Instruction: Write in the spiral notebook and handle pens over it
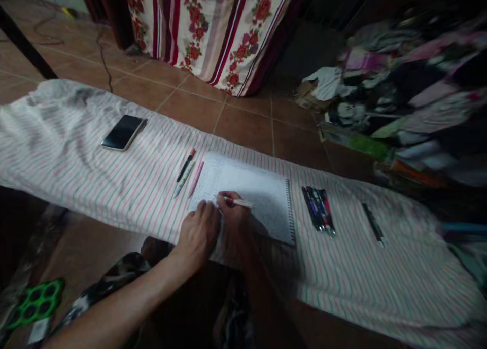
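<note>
A spiral notebook [258, 192] lies open on a striped cloth [95, 171] that covers a long low surface. My right hand [234, 214] is closed around a white pen [239, 203], its tip on the left part of the page. My left hand [200, 230] rests with curled fingers on the notebook's near left corner, beside the right hand. Three pens [188, 174] lie just left of the notebook.
A dark phone [122, 132] lies face up at the cloth's left. Several pens [318, 209] sit in a bunch right of the notebook, with one dark pen [373, 224] further right. Tiled floor, a floral curtain [213, 29] and piled clothes [411, 85] lie beyond. A green object [36, 301] sits low left.
</note>
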### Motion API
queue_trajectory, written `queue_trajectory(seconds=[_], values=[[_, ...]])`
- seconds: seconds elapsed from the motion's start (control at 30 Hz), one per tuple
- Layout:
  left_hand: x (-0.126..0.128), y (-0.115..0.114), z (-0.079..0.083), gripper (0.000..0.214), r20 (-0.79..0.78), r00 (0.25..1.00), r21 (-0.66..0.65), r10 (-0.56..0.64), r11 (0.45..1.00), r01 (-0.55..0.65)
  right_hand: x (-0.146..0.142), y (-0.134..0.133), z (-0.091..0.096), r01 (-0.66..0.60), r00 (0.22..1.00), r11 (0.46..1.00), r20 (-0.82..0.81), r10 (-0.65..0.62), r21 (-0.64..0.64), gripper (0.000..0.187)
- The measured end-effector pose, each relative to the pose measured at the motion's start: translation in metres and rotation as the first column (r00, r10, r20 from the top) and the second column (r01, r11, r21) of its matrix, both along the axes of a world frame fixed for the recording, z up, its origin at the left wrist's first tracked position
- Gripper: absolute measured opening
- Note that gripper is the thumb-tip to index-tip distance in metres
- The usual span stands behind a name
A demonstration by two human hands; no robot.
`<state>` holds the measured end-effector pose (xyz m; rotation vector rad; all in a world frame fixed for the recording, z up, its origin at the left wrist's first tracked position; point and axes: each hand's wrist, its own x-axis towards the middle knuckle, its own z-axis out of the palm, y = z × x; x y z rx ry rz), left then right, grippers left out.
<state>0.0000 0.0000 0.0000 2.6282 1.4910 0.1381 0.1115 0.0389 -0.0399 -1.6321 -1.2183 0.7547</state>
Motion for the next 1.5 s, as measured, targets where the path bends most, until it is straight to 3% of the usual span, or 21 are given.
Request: queue_trajectory(seconds=[1.2, 1.5], values=[[-0.001, 0.003, -0.006, 0.026, 0.041, 0.999, 0.034, -0.019, 0.999, 0.018, 0.001, -0.001, 0.004, -0.059, 0.998, 0.998, 0.033, 0.058, 0.019, 0.014], [0.002, 0.003, 0.001, 0.019, 0.075, 0.997, 0.028, 0.036, 0.999, -0.038, 0.01, 0.001, 0.018, 0.086, 0.969, 0.996, -0.237, -0.075, 0.037, 0.023]])
